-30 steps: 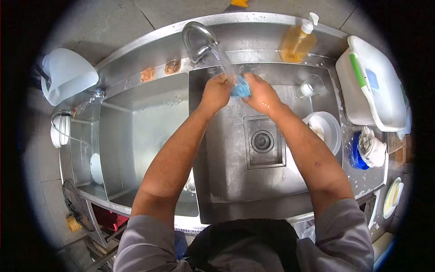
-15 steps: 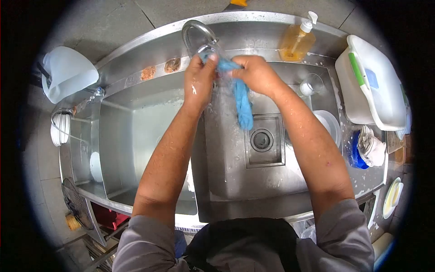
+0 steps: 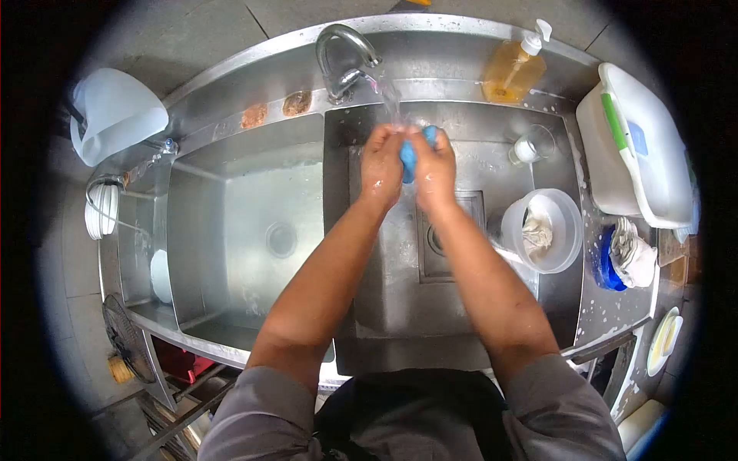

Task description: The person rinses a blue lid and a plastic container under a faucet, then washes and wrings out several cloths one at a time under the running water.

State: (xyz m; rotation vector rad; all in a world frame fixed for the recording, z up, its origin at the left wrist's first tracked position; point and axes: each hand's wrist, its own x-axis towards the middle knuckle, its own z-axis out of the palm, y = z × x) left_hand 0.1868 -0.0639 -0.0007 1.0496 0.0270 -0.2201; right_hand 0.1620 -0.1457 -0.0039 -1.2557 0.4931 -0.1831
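Observation:
Under the running water of the curved tap (image 3: 340,50), my left hand (image 3: 382,165) and my right hand (image 3: 434,167) are pressed close together around a wet blue cloth (image 3: 409,160). The cloth is bunched up, showing between my palms and above my right fingers. Both hands are closed on it, over the right-hand sink basin (image 3: 392,307). Part of the square drain (image 3: 430,265) shows below, partly hidden by my right forearm.
In the right basin are a clear tub (image 3: 569,230) with a pale cloth (image 3: 537,233) inside and a glass (image 3: 542,140). A soap pump bottle (image 3: 513,73) stands behind. A white bin (image 3: 607,154) and a blue container with cloths (image 3: 632,257) sit right. Left is a second basin (image 3: 254,207).
My hands have come together and moved right and slightly down from the tap. The cloth, which was hanging down in a long strip, is now bunched between them.

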